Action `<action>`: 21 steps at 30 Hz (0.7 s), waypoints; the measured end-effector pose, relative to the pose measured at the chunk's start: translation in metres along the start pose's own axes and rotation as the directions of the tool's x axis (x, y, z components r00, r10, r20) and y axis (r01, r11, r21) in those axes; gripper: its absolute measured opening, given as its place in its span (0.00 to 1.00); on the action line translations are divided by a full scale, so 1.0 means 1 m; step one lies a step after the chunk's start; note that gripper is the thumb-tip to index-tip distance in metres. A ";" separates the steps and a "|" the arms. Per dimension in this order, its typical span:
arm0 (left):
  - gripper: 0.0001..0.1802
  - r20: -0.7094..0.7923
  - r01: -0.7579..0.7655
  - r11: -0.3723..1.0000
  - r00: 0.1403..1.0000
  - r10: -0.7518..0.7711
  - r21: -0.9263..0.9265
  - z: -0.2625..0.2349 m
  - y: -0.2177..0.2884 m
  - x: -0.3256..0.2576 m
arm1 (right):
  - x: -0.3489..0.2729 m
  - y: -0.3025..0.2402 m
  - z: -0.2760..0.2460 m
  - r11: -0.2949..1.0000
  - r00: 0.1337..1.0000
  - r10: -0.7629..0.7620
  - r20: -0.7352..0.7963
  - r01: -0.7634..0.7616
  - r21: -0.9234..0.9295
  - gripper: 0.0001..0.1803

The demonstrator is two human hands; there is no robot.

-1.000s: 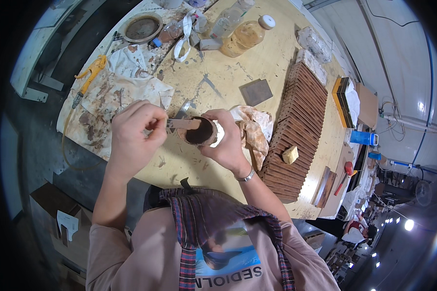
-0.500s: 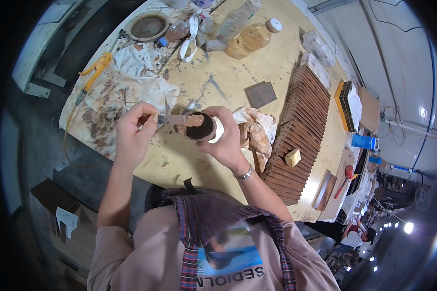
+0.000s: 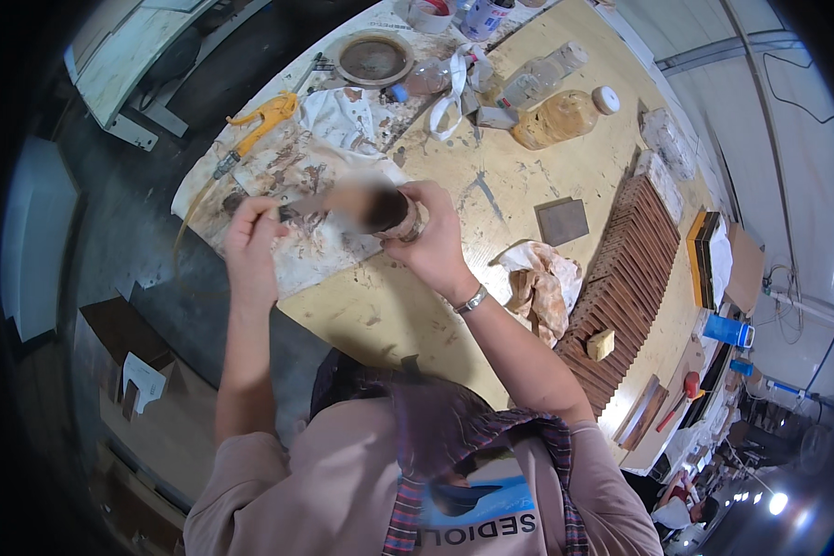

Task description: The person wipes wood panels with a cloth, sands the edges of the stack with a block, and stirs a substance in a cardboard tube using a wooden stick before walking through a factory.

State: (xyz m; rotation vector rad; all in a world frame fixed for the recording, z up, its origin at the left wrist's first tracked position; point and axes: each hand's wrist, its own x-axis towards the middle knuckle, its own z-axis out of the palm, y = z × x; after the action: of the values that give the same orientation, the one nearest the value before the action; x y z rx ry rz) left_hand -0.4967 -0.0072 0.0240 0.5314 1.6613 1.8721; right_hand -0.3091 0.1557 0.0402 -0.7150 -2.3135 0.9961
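Note:
My left hand (image 3: 253, 243) pinches the handle of a small flat spatula (image 3: 304, 205), whose blade reaches toward a small round cup (image 3: 400, 219). Around that cup my right hand (image 3: 438, 241) is closed, fingers on the far side and thumb near me. The cup looks dark inside and tilts to the left. Its mouth and the blade's end are blurred, with a brown smear showing there. Both hands are above a stained white cloth (image 3: 320, 246) at the table's left edge. A crumpled brown-stained rag (image 3: 539, 289) lies right of my right forearm.
A long row of brown slats (image 3: 625, 264) stands on the right with a yellowish block (image 3: 600, 345) on it. A dark square plate (image 3: 562, 221) lies beyond the rag. Farther off are a jar of amber liquid (image 3: 556, 122), a round dish (image 3: 373, 59) and a yellow air gun (image 3: 267, 119).
The view has shifted, so the table appears farther right. Both hands have moved left over the stained cloth with the cup and spatula. The cup now tips more to the left.

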 end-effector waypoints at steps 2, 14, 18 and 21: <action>0.07 -0.128 0.009 0.999 0.992 -0.003 0.042 -0.020 0.000 0.008 | 0.004 0.001 0.005 1.000 1.000 -0.022 -0.005 0.022 0.011 0.34; 0.06 -0.213 0.060 0.984 0.977 -0.024 0.166 -0.056 -0.042 0.024 | 0.003 0.002 0.011 0.982 0.987 0.160 0.017 -0.161 0.099 0.33; 0.06 -0.182 0.047 0.974 0.983 -0.006 0.221 -0.051 -0.040 0.026 | -0.002 0.007 0.008 0.984 0.985 0.169 0.023 -0.170 0.056 0.36; 0.06 -0.155 0.030 0.958 0.988 0.015 0.287 -0.054 -0.043 0.030 | -0.006 0.007 0.007 0.980 0.983 0.185 0.024 -0.186 0.067 0.36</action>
State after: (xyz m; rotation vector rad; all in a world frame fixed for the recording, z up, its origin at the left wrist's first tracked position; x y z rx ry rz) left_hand -0.5474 -0.0258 -0.0286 0.5040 2.0548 1.7113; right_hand -0.3077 0.1528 0.0292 -0.9098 -2.2469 1.1625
